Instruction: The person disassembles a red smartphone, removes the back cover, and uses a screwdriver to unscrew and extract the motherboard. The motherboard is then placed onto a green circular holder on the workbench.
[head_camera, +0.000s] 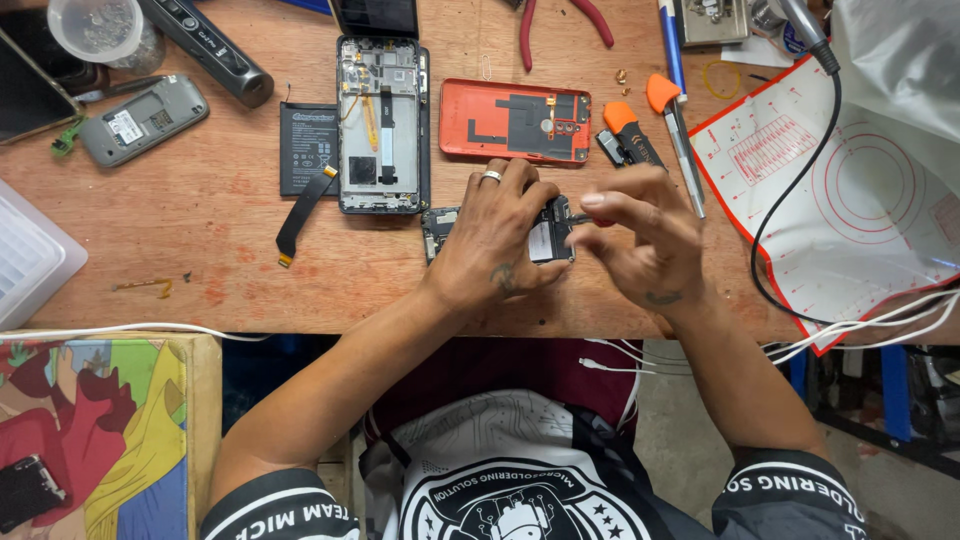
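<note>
Near the middle of the frame, a small dark circuit board (548, 238) lay on the wooden tabletop (220, 230), wedged between the two hands. The left hand (497, 240), a ring on one finger, came at it from the left and pressed over its left edge, the fingers (530, 195) curled down and clamped on the board to pin it. The right hand (640, 235) sat just to the right of the board, its thumb and forefinger pinched shut on a thin tool whose tip (580, 217) pointed left and met the board's right edge; the tool's handle was hidden inside the hand, so its kind could not be told.

The board's long axis ran roughly up and down the frame, across the line of the tool, and the tool reached it from the side. Both hands were about equally close, the left on top of it, the right touching only through the tip.

Above the hands, toward the upper middle, lay an orange phone back cover (515, 122) with its inside up, and to its left an opened phone frame (382, 125) with a black battery (306, 146) beside it. A black flex ribbon (303, 216) trailed down from there. An orange-handled tool (628, 132) rested just above the right hand.
</note>
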